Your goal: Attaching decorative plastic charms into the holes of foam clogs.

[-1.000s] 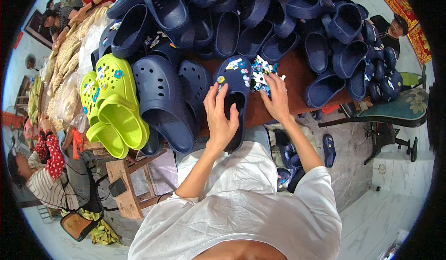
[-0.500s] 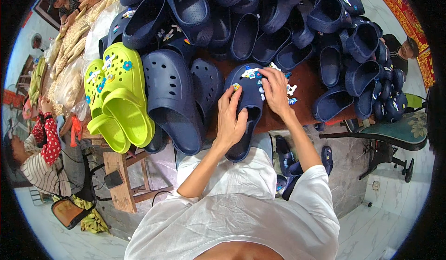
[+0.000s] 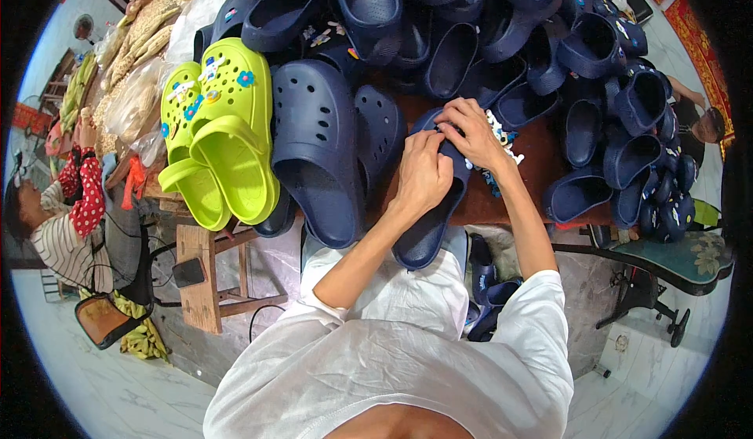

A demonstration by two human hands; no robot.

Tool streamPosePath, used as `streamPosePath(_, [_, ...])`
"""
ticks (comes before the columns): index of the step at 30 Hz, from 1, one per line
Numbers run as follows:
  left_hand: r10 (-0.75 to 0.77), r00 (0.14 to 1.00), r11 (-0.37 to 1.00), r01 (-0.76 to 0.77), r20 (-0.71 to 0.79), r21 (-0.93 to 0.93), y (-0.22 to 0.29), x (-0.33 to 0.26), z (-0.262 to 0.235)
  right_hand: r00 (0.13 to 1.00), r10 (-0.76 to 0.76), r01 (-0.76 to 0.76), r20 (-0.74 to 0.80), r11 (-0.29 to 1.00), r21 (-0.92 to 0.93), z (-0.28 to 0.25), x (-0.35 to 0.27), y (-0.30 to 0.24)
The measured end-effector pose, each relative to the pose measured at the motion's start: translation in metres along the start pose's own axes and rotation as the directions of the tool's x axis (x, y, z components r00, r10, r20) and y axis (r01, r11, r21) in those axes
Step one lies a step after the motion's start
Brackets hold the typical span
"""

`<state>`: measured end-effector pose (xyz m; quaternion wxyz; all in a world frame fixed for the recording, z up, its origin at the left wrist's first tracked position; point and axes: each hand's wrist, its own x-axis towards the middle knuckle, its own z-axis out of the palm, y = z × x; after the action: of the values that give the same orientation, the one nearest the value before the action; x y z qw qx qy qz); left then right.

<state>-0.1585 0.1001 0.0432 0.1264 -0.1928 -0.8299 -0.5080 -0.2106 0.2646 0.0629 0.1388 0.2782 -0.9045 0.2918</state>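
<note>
A navy foam clog (image 3: 423,239) lies at the table's front edge, its heel toward me. Over its toe my left hand (image 3: 424,171) is closed, with bent fingers gripping the upper. Beside it my right hand (image 3: 476,135) has fingers and thumb drawn together on the top of the toe. Whatever is under those fingertips is hidden, and the hands cover most of the toe's decorations. Small white and blue shoe charms (image 3: 504,141) lie on the brown tabletop by my right wrist. To the left stand a larger navy clog (image 3: 318,149) and a lime-green pair (image 3: 234,137) with charms fitted.
Navy clogs (image 3: 451,59) are heaped across the back and right of the table. A wooden stool (image 3: 196,282) holding a phone (image 3: 188,273) stands at the lower left. A padded chair (image 3: 667,239) is at right. Other people sit at the left and right edges.
My view has shifted, so the table's contents sit farther right. My hands have come together over the clog's toe, covering charms that showed before; my right fingers have drawn in.
</note>
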Motion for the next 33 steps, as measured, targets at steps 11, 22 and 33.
streamPosePath(11, [-0.03, 0.999, 0.999, 0.031, -0.039, 0.044, 0.008, -0.001, 0.0, 0.889, 0.318, -0.267, -0.329, 0.944, 0.192, 0.02, -0.019, 0.0])
streamPosePath(22, [-0.032, 0.993, 0.999, 0.028, -0.114, -0.032, 0.007, -0.005, 0.001, 0.866, 0.123, -0.279, -0.485, 0.923, -0.265, 0.011, -0.03, -0.013])
streamPosePath(33, [-0.008, 0.987, 1.0, 0.012, -0.163, 0.022, 0.013, -0.009, 0.0, 0.934, 0.054, -0.153, -0.353, 0.953, -0.26, 0.005, -0.028, -0.018])
